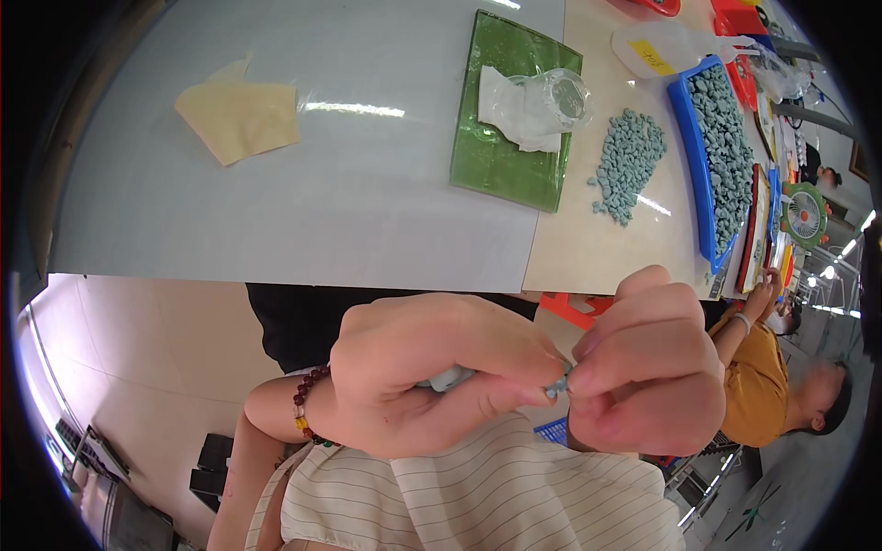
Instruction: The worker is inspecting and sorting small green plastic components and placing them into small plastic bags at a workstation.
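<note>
Near my chest, in front of the table's near edge, both hands meet fingertip to fingertip. Between them is a tiny blue-green stone (557, 387), mostly covered by the fingers. My left hand (432, 367) is closed, pinching the stone's left side with thumb and forefinger. Inside its curled palm a pale, smooth object (448, 377) shows in part; I cannot tell its kind. My right hand (652, 367) is curled closed, its thumb and forefinger pinching the stone from the right. A loose pile of similar stones (629, 163) lies on the table ahead.
A blue tray (700, 188) full of stones stands right of the pile. On a green glass slab (496, 174) sit white tissue (501, 103) and a clear cup (562, 99). A yellowish cloth (241, 119) lies far left. A squeeze bottle (657, 50) lies behind. Another person (758, 386) sits at the right.
</note>
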`<move>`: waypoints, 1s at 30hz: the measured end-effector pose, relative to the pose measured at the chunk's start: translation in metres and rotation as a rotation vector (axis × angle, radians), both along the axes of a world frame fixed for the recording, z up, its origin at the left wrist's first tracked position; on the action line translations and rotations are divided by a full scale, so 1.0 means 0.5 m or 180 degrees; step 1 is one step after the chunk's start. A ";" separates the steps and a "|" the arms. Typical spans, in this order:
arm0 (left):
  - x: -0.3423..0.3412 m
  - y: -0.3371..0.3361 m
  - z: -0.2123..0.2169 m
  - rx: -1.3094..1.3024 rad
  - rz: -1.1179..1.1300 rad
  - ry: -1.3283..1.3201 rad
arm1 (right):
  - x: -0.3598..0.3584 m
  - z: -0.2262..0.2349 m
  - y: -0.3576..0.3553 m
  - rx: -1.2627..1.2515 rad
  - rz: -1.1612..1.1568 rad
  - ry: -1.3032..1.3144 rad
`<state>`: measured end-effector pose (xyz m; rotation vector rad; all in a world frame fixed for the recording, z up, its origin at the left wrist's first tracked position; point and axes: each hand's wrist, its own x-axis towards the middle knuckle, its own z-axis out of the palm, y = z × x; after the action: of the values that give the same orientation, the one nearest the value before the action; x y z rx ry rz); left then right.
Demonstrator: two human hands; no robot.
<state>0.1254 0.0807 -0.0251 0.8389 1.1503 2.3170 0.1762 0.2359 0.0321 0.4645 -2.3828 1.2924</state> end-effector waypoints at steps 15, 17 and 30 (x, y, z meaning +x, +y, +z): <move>0.009 0.007 -0.013 0.0252 -0.0162 -0.0188 | 0.015 -0.007 -0.006 0.0214 -0.0260 0.0181; 0.010 0.009 -0.010 0.0216 -0.0170 -0.0217 | 0.015 -0.006 -0.004 0.0278 -0.0240 0.0157; 0.003 0.003 -0.001 0.0205 -0.0889 -0.1343 | -0.010 -0.017 -0.010 0.0013 -0.0237 0.0234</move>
<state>0.1269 0.0823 -0.0254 0.4612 0.7313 2.1641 0.1713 0.2308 0.0237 0.4133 -2.3199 1.2173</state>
